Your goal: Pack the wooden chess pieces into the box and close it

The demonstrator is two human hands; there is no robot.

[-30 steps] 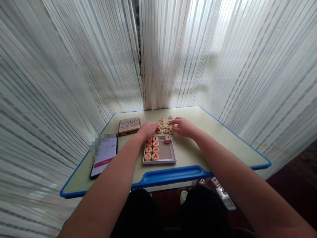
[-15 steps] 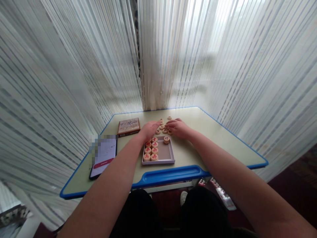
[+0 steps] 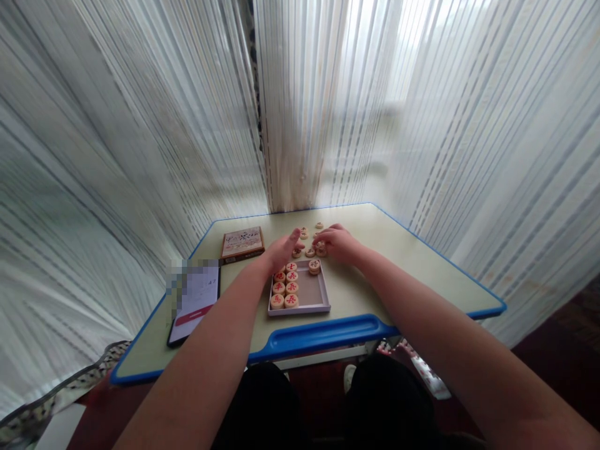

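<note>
The person's left hand (image 3: 281, 252) is loosely spread, thumb lifted clear of the fingers and gripping nothing that I can see, over the tray's far left corner. The right hand (image 3: 341, 244) is half closed, its fingers bent down at the loose chess pieces (image 3: 310, 252); from where I stand they cover their own tips, so I can't tell whether they pinch a piece or just touch it.

Those loose pieces, at least 5, lie on the tabletop (image 3: 412, 275) between the hands and just past the shallow tray (image 3: 300, 310). Inside it, 2 columns of red pieces (image 3: 291, 288) fill the left side, while a stack (image 3: 314, 267) that looks 2 high sits in the far right corner. I'd judge the arrangement partway along: the left side is laid out, bare floor shows in front of the stack, and the loose pieces remain outside.

The pieces are round discs with no long axis, flat and face up; the red characters read upright from the person's seat. The tray's front wall runs along the table's near edge.

Farther left sit a patterned box (image 3: 242, 244) and a phone (image 3: 199, 306); striped curtains (image 3: 300, 125) hang behind.
</note>
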